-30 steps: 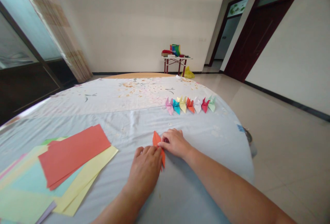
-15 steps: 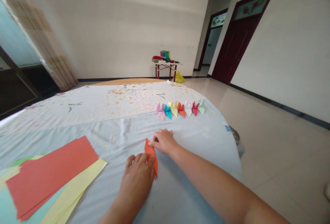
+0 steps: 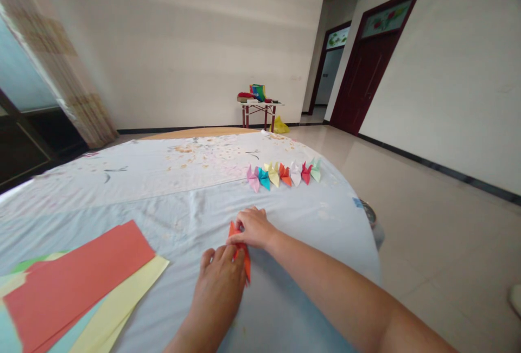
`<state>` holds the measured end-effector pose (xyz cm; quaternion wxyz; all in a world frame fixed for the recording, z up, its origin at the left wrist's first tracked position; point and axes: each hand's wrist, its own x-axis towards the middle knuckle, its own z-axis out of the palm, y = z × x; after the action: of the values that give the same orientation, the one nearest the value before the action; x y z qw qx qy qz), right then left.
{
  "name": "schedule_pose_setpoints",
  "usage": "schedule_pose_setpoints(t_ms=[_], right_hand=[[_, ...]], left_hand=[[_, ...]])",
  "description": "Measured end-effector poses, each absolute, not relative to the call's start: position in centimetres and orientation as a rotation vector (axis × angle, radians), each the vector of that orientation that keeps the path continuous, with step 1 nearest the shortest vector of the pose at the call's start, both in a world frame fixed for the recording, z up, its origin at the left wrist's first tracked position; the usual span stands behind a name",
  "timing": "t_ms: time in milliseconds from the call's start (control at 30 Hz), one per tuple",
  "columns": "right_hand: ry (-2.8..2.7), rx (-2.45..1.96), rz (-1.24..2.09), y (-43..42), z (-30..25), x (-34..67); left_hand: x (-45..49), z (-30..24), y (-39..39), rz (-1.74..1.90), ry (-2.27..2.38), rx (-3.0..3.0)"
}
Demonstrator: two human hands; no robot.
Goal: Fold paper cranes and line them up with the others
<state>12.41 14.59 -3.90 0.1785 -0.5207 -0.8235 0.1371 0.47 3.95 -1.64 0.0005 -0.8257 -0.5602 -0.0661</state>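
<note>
A narrow folded piece of orange paper lies on the tablecloth in front of me, its pointed ends facing away and toward me. My left hand is closed on its near half, fingers bent and pressing on the paper. At the far half, my right hand grips it between thumb and bent fingers, close above the left fingertips. Both hands cover much of the paper's middle. Beyond them stands a row of several folded paper cranes in pink, blue, yellow, orange, white, red and pale green.
Flat sheets of red paper lie at the left over yellow paper, with blue and green sheets beneath. The round table's cloth is slightly wrinkled. A small table with bags stands by the far wall.
My right hand has slid its thumb and fingers inward over the orange paper, nearer the left hand. The left hand stays on the paper. The view has shifted slightly.
</note>
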Motion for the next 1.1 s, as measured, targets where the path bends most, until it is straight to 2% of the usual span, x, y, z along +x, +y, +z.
schedule_pose_setpoints(t_ms=[233,400,667,1100], right_hand=[[-2.269,-1.626,0.397,16.1,-3.8,11.3],[-2.189,-1.57,0.33,15.9,-3.6,11.9],[-2.228,-1.369,0.656,12.9,-3.5,15.7],[-2.461,-1.436,0.472,9.8,-2.8,16.1]], left_hand=[[0.3,-1.0,4.1,-0.196,-1.782,-2.643],[-0.8,-0.4,4.6,-0.31,-1.829,-2.766],[-2.6,-1.4,6.3,-0.517,-1.903,-2.905],[-2.7,-1.8,6.4,-0.488,-1.822,-2.895]])
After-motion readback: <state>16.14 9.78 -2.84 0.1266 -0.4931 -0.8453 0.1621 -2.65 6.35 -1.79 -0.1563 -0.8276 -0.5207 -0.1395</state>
